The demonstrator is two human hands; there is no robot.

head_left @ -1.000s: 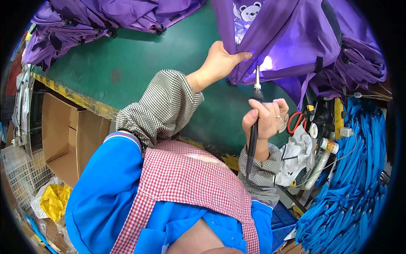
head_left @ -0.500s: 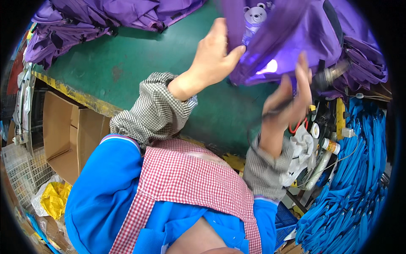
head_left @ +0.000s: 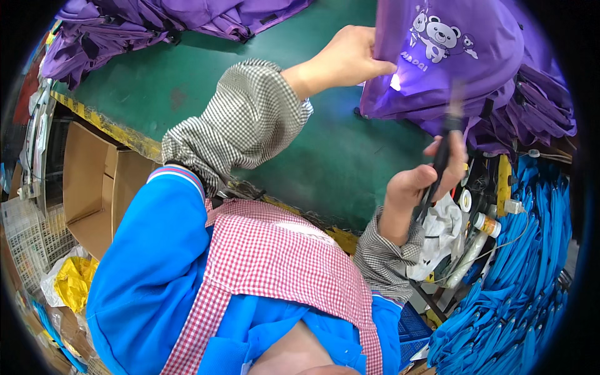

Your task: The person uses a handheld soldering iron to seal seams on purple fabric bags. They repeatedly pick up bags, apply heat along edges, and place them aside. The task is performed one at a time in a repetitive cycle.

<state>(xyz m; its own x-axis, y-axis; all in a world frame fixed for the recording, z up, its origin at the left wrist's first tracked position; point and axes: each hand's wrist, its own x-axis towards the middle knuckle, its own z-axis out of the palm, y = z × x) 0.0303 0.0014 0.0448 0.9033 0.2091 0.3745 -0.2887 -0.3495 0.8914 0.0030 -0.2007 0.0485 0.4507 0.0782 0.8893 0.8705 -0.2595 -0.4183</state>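
Note:
A purple fabric bag (head_left: 481, 69) with a white bear print hangs over the far right of the green table (head_left: 300, 162). My left hand (head_left: 350, 56) is closed on its left edge, thumb in front and the other fingers hidden behind the cloth. Below the bag, my right hand (head_left: 431, 172) grips a corded tool with a slim black handle (head_left: 442, 156). The tool's tip points up toward the cloth and is smeared by motion, so its exact kind cannot be made out. A bright light spot shows on the bag near my left thumb.
More purple bags (head_left: 137, 31) are heaped at the far left, others at the far right. Blue straps (head_left: 506, 294) hang in a dense bunch at the right. A white bottle (head_left: 487, 225) and tape roll (head_left: 465, 200) lie nearby. A cardboard box (head_left: 90, 181) stands left.
The bag has swung to the right and its bear print now faces me more fully. My left hand has followed it rightward. The tool has turned from pointing right to pointing up.

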